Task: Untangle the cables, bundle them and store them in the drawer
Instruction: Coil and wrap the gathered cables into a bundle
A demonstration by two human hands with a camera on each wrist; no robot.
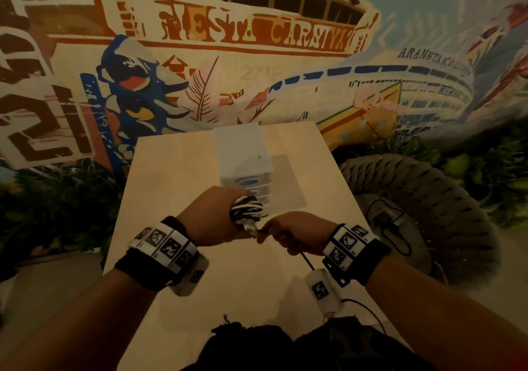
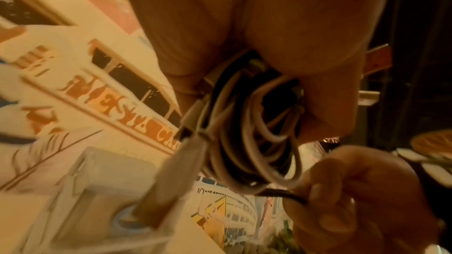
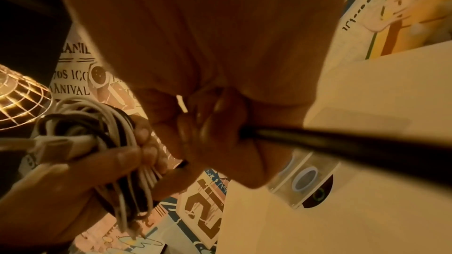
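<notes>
My left hand grips a coiled bundle of black and white cables above the middle of the table. The same bundle fills the left wrist view, with a white plug sticking out of it. My right hand is fisted round a loose black cable end that leads from the bundle and hangs below the fist. In the right wrist view that black cable runs out of the fist to the right, and the bundle shows at the left. A small white drawer unit stands behind the hands, its drawers closed.
The pale wooden table stands against a painted mural wall. A round woven seat with a black cord on it is to the right. Green plants line the floor on both sides. A wire lamp glows at the left.
</notes>
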